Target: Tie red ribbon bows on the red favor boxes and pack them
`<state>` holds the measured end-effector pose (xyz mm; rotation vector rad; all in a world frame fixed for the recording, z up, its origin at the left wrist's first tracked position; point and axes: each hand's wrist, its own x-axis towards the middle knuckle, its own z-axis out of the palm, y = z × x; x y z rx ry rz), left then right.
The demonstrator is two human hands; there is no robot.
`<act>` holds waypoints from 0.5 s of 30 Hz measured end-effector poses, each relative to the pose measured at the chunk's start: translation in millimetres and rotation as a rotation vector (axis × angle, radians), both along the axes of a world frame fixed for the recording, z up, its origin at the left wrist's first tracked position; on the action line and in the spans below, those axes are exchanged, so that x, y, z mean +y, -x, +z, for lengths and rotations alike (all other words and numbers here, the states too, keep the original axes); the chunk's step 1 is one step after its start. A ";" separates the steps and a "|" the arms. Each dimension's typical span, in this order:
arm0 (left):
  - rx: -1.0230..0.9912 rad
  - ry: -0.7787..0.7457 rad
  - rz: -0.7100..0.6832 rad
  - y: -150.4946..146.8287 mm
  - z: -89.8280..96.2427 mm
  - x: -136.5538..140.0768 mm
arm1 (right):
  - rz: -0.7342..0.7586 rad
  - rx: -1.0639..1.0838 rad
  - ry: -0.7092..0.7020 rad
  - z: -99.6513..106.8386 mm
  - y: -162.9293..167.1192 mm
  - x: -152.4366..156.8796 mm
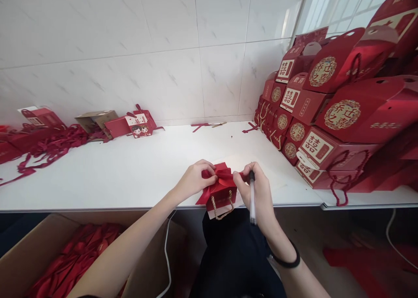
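A small red gift box (224,198) with a gold rope handle stands at the table's front edge, before my body. On its top sits a red ribbon bow (224,173). My left hand (198,177) is closed, pinching the bow's left loop between thumb and fingers. On the other side, my right hand (257,189) pinches the right part of the ribbon. A clear pen (252,200) with a black cap is also tucked in the right hand, pointing down. The fingers partly hide the ribbon ends.
Stacked red gift boxes (346,119) rise at the right. Along the wall lie ribbon scraps (200,126), a printed box (140,124), an open cardboard box (94,120) and a ribbon heap (62,141). Below the table's left edge, a carton (32,241) holds red ribbons.
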<state>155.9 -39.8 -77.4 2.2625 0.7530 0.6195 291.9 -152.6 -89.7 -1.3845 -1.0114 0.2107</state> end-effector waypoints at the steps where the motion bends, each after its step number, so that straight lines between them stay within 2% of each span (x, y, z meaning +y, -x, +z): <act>1: 0.000 0.000 -0.001 -0.1 -0.1 -0.1 | -0.016 0.008 0.012 -3.5 2.1 -4.4; 7: -0.002 0.011 0.007 -2.0 -0.5 -1.9 | -0.104 0.102 0.037 -27.5 -0.5 -12.3; 12: 0.008 0.011 0.001 -3.3 -0.3 -2.7 | -0.152 0.110 0.006 -32.2 -4.0 -20.1; 15: 0.013 0.016 -0.005 -3.2 0.2 -1.5 | -0.144 0.113 0.043 -33.4 -8.9 -31.5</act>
